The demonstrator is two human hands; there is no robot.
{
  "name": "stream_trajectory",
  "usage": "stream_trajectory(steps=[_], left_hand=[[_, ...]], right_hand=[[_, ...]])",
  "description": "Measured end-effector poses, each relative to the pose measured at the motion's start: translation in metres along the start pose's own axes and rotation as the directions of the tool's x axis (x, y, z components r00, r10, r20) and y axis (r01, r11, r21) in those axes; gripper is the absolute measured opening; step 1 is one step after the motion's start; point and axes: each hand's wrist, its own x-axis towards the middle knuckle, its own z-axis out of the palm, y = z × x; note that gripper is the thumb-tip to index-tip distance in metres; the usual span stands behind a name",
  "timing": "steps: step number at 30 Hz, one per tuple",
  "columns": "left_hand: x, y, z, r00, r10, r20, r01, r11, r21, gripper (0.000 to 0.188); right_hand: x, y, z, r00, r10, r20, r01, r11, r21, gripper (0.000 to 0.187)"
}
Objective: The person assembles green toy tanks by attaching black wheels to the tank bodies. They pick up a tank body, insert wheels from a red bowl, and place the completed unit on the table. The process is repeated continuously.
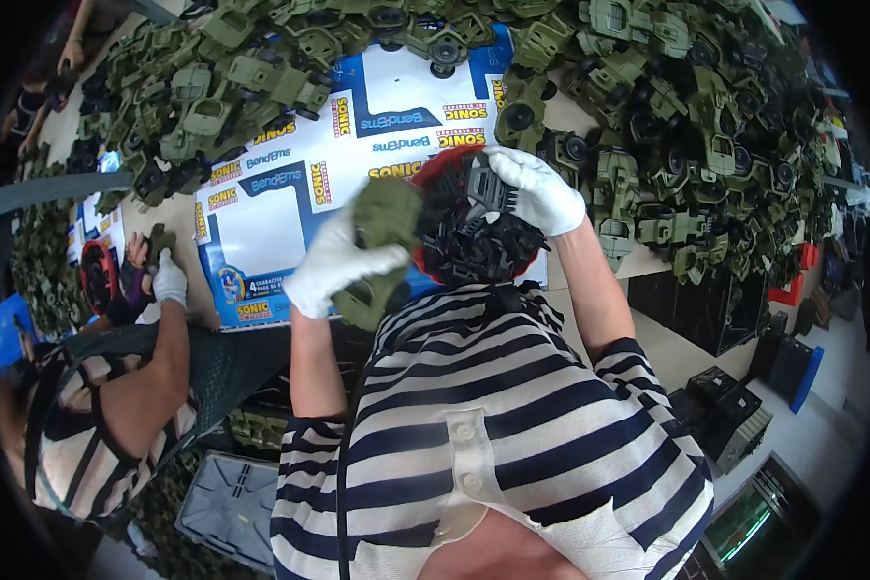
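Observation:
My left hand [343, 263], in a white glove, is closed around an olive-green toy vehicle [385, 215], which is slightly blurred. Part of its green body also shows below the fingers. In my gloved right hand [541, 188], the fingers pinch a dark grey plastic part [493, 186] with a ribbed, toothed edge. That part is over a red basin [442, 160] heaped with small black plastic parts [478, 246]. The basin stands between my hands, close to my body.
A printed blue-and-white sheet [256, 232] covers the table. Piles of green toy vehicles [686, 116] line its far side and right. At left, a co-worker's gloved hand [170, 280] is beside another red basin [97, 275]. Dark crates [720, 411] stand at lower right.

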Motion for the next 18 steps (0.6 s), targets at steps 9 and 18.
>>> stream_trajectory(steps=[9,18], left_hand=[[-0.007,0.023,0.048,0.966,-0.227,0.124,0.247,0.953,-0.175,0.086],[-0.009,0.023,0.051,0.986,-0.127,0.109,0.154,0.945,-0.289,0.085]], right_hand=[[0.001,0.022,0.022,0.941,-0.273,0.202,0.339,0.768,-0.544,0.033],[-0.008,0.027,0.005,0.983,-0.083,0.166,0.096,0.993,-0.070,0.050]])
